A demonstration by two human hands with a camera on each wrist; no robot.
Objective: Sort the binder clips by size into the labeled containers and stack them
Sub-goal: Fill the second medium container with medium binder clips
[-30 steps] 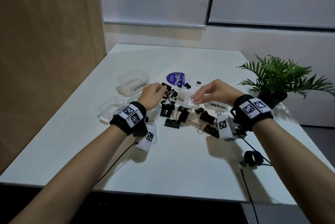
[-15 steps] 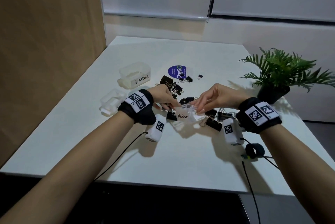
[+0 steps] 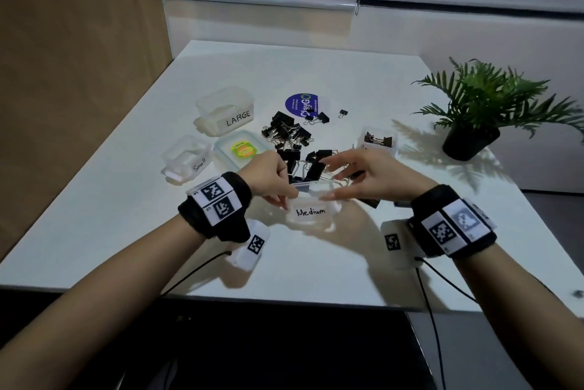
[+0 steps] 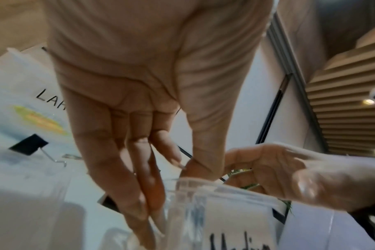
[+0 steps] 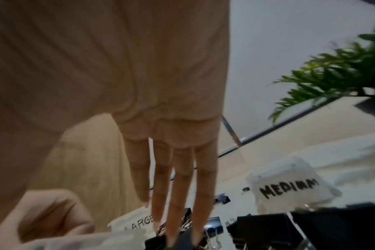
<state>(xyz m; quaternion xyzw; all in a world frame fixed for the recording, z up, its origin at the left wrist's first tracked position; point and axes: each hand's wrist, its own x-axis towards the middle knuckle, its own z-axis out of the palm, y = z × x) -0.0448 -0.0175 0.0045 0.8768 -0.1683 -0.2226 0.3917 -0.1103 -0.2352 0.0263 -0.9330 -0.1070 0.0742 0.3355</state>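
On the surface (image 3: 126,216), near middle, my L hand (image 3: 268,175) pinches the Medium container (image 3: 311,212) by its rim; my R hand (image 3: 373,179), fingers straight, touches its opposite edge.

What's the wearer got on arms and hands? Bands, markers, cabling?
No sleeves or gloves: left hand and right hand bare. Black left wristband and right wristband, each topped with white tags bearing black square codes. Under them, a white left camera box and right camera box, each coded, each trailing a thin black cable.
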